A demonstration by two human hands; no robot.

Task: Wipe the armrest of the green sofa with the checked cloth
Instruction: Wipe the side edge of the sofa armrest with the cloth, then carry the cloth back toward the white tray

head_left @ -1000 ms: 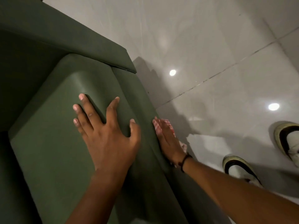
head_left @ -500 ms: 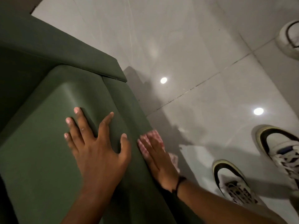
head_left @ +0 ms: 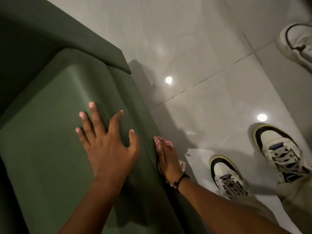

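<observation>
Left hand flat and open, fingers spread, braced on the green seat cushion just left of the armrest; holding nothing. Right hand flat, fingers together and extended, pressed against the outer right face of the armrest of the green sofa. Checked cloth trapped between that palm and the upholstery, red-and-white edges peeking out beyond the fingertips and again near the wrist. Pinned by palm pressure rather than gripped; no curl of the fingers visible. Black band on the right wrist.

Pale glossy tiled floor to the right. Two light sneakers near the sofa, a third shoe at the far right edge.

Handling judgement: cloth thin, light, fully limp; likely to bunch or slide out from under the hand on a vertical face if pressure eases. Best hold: flat palm over the cloth's middle, fingertips pinning the leading edge. Woven upholstery probably gives good friction, so drag expected, not slip. Armrest looks firm with slight padding; no fragility concern.

Progress judgement: mid-wipe on the outer side face. Top strip of the armrest, between the two hands, bare of cloth at this moment.
</observation>
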